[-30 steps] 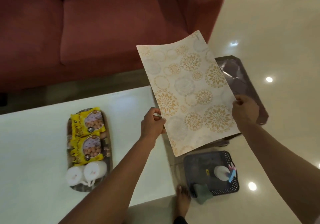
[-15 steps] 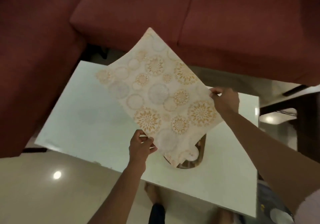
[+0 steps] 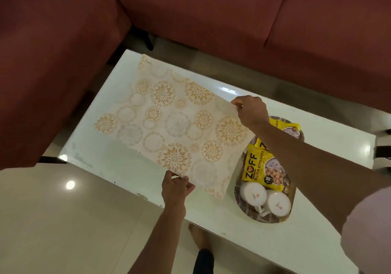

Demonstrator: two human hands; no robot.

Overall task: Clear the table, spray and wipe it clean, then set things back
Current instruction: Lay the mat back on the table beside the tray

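On tray [image 3: 243, 207], yellow packets [image 3: 257, 167], "ZOFF SOYA CHUNKS"

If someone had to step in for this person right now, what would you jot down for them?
Left hand pinches the near edge of the cream placemat with gold flower circles; right hand pinches its far right corner. The mat is low over the white glossy table, not clearly flat yet. The oval tray with yellow snack packets and two white cups is already back. Left: lay the mat flat and let go.
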